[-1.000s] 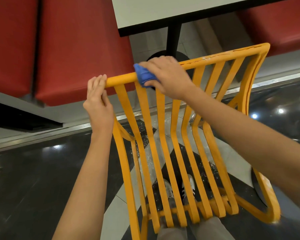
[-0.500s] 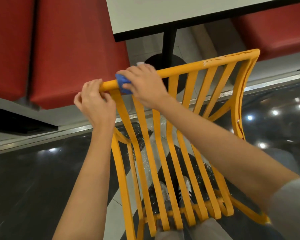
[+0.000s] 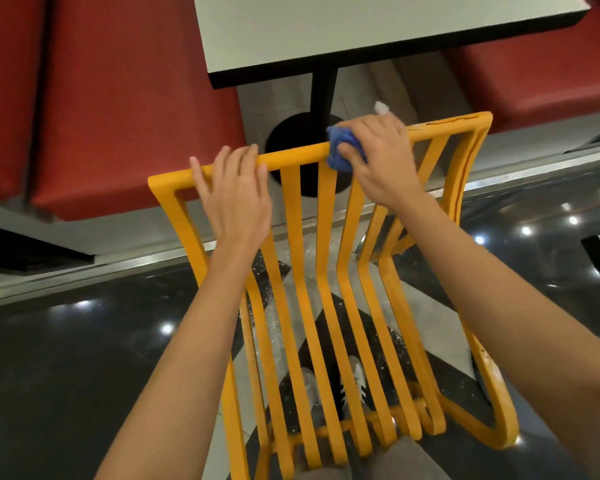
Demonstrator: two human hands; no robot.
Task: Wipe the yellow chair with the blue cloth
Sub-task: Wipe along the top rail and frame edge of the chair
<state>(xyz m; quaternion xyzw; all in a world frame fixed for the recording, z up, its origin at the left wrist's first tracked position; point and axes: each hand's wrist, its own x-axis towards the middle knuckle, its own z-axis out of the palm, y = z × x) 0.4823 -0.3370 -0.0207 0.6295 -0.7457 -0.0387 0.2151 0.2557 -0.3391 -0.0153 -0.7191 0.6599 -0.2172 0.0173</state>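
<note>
Currently the right hand (image 3: 381, 164) clamps a bunched blue cloth (image 3: 343, 150) against the top rail of the yellow chair (image 3: 326, 271), right of the rail's middle. Left hand (image 3: 236, 199) lies on the same rail further left, fingers draped straight over its far side. Slats run down toward the near edge. White table (image 3: 361, 32) and red seats (image 3: 129, 98) stand beyond.
</note>
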